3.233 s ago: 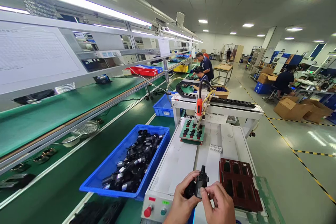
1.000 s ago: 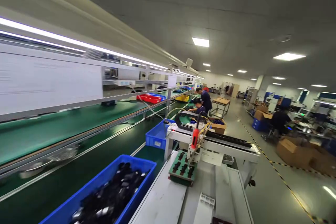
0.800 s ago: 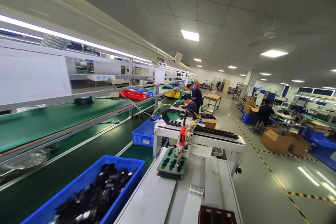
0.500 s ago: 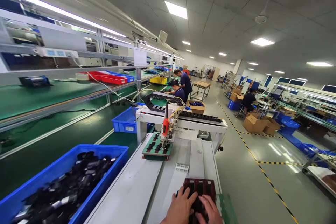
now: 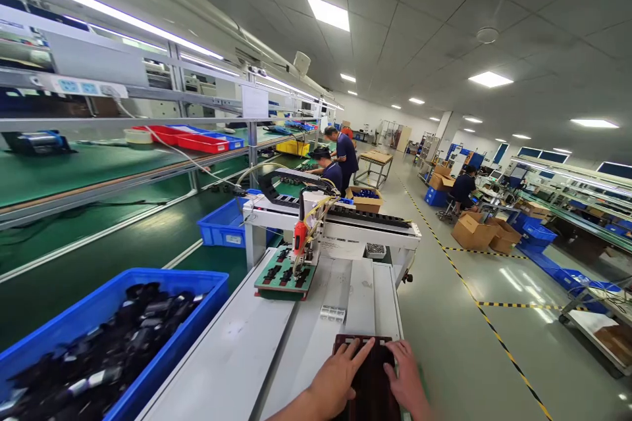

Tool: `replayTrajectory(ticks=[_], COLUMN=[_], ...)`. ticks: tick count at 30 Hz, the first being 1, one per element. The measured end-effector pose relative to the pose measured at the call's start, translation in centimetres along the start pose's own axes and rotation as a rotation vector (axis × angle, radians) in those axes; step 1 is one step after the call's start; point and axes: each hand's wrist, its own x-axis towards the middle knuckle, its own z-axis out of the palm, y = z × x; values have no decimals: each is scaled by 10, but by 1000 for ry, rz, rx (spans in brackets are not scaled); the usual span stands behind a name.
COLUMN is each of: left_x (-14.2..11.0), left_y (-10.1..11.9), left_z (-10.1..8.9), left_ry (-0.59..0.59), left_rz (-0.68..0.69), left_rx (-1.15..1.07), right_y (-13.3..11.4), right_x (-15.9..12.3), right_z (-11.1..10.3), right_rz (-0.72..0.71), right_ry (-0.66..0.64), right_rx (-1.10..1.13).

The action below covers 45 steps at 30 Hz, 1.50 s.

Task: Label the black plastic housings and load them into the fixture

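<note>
A dark reddish-brown plate (image 5: 368,385) lies at the near end of the white machine bed, partly hidden by my hands. My left hand (image 5: 338,371) rests on its left and far part, fingers stretched out and spread. My right hand (image 5: 407,375) lies at its right edge, with the thumb apart from the fingers. Farther along the bed, a green fixture board (image 5: 285,276) with several black parts sits under a red-bodied screwdriver head (image 5: 299,237) on a white gantry (image 5: 340,223). A small white label sheet (image 5: 332,313) lies between plate and gantry.
A blue bin (image 5: 217,283) full of black parts stands left of the bed, with another blue bin (image 5: 222,230) behind it. A small tray of screws (image 5: 376,250) is beyond the gantry. Two people (image 5: 340,158) work farther off; another person (image 5: 463,187) sits at right.
The plate's slots showed between my hands before; now its middle looks flat and dark. My left hand has moved forward onto its far edge, and my right hand has shifted out to the right edge.
</note>
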Motion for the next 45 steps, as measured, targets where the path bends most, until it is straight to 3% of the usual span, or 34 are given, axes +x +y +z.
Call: replayTrajectory(ticks=[7, 14, 22, 26, 31, 38, 42, 45], left_x=[-14, -8, 20, 29, 27, 28, 6, -46], left_y=[-17, -36, -33, -36, -45, -71, -86, -109], left_z=[-19, -4, -1, 1, 11, 25, 35, 42], left_ry=[24, 32, 151, 148, 174, 243, 220, 300], left_rz=[-54, -20, -26, -35, -87, -190, -154, -62], left_rx=[-23, -26, 56, 64, 8, -17, -143, -240], right_y=[-26, -49, -52, -43, -40, -45, -47, -51], right_x=[19, 2, 15, 20, 30, 42, 40, 48], right_z=[-3, 3, 10, 25, 42, 46, 35, 37], right_rz=[105, -151, -95, -139, 44, 102, 63, -27], right_ry=[-110, -331, -126, -176, -145, -136, -165, -255], right_rx=[-357, -57, -174, -251, -421, -482, -506, -490])
